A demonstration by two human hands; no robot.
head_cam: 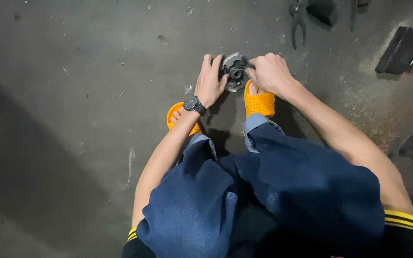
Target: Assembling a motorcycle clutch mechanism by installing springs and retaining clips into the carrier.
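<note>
A round grey metal part [235, 71] with a dark hub sits on the concrete floor in front of my feet. My left hand [210, 80], with a black watch on its wrist, grips the part's left edge. Over the right side, my right hand [269, 72] has its fingers closed at the hub, apparently on a small tool or piece that I cannot make out. I squat over it in blue jeans and orange slippers [259, 102].
Dark pliers [296, 19] lie on the floor at the top, beside another dark tool. A black flat block [401, 50] with a thin metal rod rests at the top right. More dark objects sit at the right edge. The grey floor [72, 95] is dusty.
</note>
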